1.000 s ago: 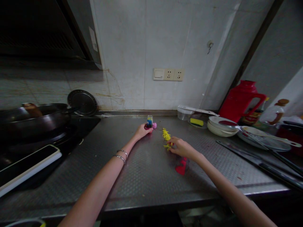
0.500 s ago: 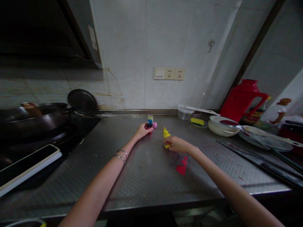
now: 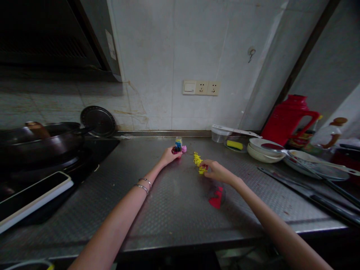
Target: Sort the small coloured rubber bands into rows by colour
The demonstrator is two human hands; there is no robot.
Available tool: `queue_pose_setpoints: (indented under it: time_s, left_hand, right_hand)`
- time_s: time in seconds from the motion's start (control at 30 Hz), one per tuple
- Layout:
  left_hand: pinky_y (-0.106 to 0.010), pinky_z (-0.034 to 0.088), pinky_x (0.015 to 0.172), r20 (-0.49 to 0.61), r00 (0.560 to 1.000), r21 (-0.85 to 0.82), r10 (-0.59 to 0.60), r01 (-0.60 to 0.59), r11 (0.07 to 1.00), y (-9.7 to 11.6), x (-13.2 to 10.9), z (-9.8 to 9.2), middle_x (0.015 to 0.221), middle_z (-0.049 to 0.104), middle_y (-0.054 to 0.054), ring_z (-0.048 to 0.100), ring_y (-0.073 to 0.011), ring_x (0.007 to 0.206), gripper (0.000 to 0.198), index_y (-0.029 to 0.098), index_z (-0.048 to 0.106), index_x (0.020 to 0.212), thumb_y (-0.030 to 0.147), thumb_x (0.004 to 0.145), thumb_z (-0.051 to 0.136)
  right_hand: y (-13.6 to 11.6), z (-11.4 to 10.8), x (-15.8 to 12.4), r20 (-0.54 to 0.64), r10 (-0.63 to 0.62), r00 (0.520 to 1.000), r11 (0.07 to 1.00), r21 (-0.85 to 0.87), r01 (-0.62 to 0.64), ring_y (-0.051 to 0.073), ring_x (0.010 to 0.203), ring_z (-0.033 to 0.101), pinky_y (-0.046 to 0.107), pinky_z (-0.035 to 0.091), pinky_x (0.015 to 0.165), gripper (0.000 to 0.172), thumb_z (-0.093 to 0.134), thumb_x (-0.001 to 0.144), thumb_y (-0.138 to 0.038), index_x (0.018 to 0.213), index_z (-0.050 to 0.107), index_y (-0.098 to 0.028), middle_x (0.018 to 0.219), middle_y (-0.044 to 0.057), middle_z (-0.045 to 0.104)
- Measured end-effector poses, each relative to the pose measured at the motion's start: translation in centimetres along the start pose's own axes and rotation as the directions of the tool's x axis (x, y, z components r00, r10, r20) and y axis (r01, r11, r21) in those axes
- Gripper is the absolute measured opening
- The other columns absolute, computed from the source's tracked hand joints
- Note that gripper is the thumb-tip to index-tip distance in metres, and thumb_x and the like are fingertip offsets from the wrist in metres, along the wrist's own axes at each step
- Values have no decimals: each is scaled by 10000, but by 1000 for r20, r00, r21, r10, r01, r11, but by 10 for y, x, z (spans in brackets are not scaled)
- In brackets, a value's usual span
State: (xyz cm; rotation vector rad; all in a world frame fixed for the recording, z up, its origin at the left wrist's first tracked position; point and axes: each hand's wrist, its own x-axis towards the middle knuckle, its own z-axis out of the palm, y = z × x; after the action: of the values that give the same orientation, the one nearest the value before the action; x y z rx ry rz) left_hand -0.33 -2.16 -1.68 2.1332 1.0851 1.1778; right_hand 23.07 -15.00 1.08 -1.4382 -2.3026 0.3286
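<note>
My left hand [image 3: 169, 155] is closed around the lower part of a small clear jar [image 3: 178, 143] with a blue and yellow label and dark contents. A small pink object [image 3: 184, 149] touches the jar's right side. Yellow strands [image 3: 197, 158] lie in a loose pile on the metal countertop to its right. At the near end of that pile, my right hand [image 3: 215, 171] has its thumb and fingers curled about a small clump of the strands. A red-printed clear packet [image 3: 216, 198] lies nearer to me, below the right wrist.
A wok [image 3: 42, 146] sits on the stove at left, behind a white-edged device [image 3: 33, 198]. To the right are stacked bowls [image 3: 264, 152], a yellow sponge [image 3: 234, 144], a clear tub [image 3: 221, 134], a red thermos [image 3: 288, 120] and long dark utensils [image 3: 306, 193].
My right hand has shifted slightly right, and the near clump of yellow strands has moved with it, with more of it showing. My left hand and the jar stay put.
</note>
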Motion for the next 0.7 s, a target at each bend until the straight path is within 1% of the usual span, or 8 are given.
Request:
queue_pose_setpoints:
  time_s: [0.1,0.27,0.33,0.5,0.6,0.7]
  left_hand:
    - [-242,402,610,-10,1000,-13,-9,9,1000,0,0,0,772,636,-53,540,-150,673,354,123,619,896,385,658,609]
    - [-236,396,600,-1,1000,6,-4,4,1000,-3,1,1,788,636,-47,538,-144,669,365,133,619,912,399,662,609]
    - [-235,395,595,5,1000,12,7,-8,1000,-4,1,2,784,635,-46,534,-140,658,362,134,619,916,399,670,603]
    - [-236,396,590,11,1000,5,2,-2,1000,-2,2,1,759,632,-50,526,-138,646,355,117,618,899,385,668,604]
    - [-237,395,588,10,1000,5,1,-1,1000,-2,2,0,758,631,-49,528,-139,648,349,116,617,889,382,664,606]
    - [-234,389,576,11,1000,19,8,-9,1000,-3,2,0,756,631,-46,528,-135,636,339,122,618,884,386,672,602]
  right_hand:
    - [2,-1,-3,-10,-15,1000,999,-44,14,149,798,541,248,411,720,354,563,637,-155,991,562,-174,949,58,553]
    - [-2,-1,-8,9,29,1000,986,-163,-27,146,805,544,243,409,720,388,564,687,-241,1070,532,-194,1041,69,501]
    - [-4,-1,-7,11,40,999,974,-222,-37,156,837,545,246,406,732,393,551,710,-263,1097,524,-202,1070,74,495]
    - [-1,1,1,-23,89,996,946,-312,-92,203,966,512,267,401,778,404,537,737,-315,1118,530,-183,1082,103,515]
    - [4,3,7,-33,126,991,934,-332,-130,205,967,518,268,402,780,382,526,750,-336,1096,551,-177,1067,104,539]
    - [9,4,10,-29,130,991,929,-346,-132,203,941,539,257,405,754,324,509,766,-340,1040,584,-184,1020,96,574]
